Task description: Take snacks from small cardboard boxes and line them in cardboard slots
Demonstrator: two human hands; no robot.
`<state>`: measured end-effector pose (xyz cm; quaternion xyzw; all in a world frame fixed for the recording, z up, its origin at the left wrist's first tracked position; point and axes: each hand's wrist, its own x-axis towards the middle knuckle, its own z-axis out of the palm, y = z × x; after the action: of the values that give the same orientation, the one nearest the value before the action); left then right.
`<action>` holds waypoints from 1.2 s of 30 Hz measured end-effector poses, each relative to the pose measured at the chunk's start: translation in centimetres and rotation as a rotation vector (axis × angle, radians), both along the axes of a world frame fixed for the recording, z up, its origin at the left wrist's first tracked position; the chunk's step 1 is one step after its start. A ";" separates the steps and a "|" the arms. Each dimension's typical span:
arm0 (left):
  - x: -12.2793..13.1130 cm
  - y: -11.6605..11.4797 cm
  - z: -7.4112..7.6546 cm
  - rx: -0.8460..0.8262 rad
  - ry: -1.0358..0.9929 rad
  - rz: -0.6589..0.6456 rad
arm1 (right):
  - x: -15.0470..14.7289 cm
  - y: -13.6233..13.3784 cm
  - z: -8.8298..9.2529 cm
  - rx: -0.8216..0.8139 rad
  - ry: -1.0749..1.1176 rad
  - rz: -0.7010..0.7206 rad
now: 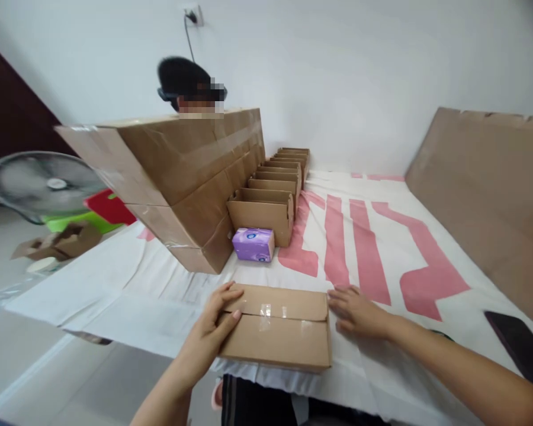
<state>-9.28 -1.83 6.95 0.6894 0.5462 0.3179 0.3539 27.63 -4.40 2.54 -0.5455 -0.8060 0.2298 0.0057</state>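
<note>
A closed cardboard box (273,337) lies flat at the front edge of the cloth-covered table, with strips of clear tape across its flap seam. My left hand (215,322) grips the box's left end, its thumb on the top face and its fingers around the far corner. At the right end, my right hand (359,310) has its fingers stretched out, fingertips touching the box's far right edge. Beyond the box sits a purple tissue pack (253,244). It stands in front of a row of open-topped cardboard boxes (260,214) running back toward the wall.
Stacked taped cartons (195,183) form a wall on the left; a person in a black cap (186,77) is behind them. A large cardboard sheet (488,201) stands at right, near a dark phone (522,343). A fan (55,183) is at far left.
</note>
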 end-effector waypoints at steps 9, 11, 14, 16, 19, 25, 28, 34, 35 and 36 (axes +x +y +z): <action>4.9 -1.3 -1.4 -0.086 -0.255 -0.074 | 9.3 -6.2 4.4 -0.200 -0.207 -0.382; 5.5 -1.3 -1.5 -0.111 -0.273 -0.113 | 9.9 -7.1 3.1 -0.151 -0.218 -0.337; 5.8 -1.1 -1.6 -0.131 -0.304 -0.163 | 10.6 -7.5 1.5 -0.066 -0.158 -0.264; 5.7 -0.8 -1.5 -0.152 -0.327 -0.187 | 11.0 -7.1 1.4 -0.008 -0.098 -0.255; 5.7 -0.6 -1.4 -0.177 -0.353 -0.219 | 10.8 -5.9 3.0 0.199 -0.025 -0.249; 5.7 -0.6 -1.7 -0.115 -0.369 -0.245 | 4.2 -2.8 8.7 0.697 0.033 0.023; 5.6 -0.6 -1.5 -0.105 -0.337 -0.271 | -0.9 -1.6 10.8 0.772 0.008 0.252; 5.7 -0.6 -1.3 -0.053 -0.367 -0.286 | -8.8 0.8 12.0 0.805 -0.081 0.538; 5.8 -0.6 -1.4 -0.048 -0.374 -0.285 | -9.5 1.1 12.0 0.803 -0.093 0.563; 5.8 -0.6 -1.4 -0.046 -0.378 -0.282 | -10.2 1.4 12.0 0.799 -0.110 0.584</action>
<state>-3.49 -2.40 5.56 0.6789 0.3755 0.3763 0.5064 17.48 -3.02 14.59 -0.2634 -0.9493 -0.1340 0.1070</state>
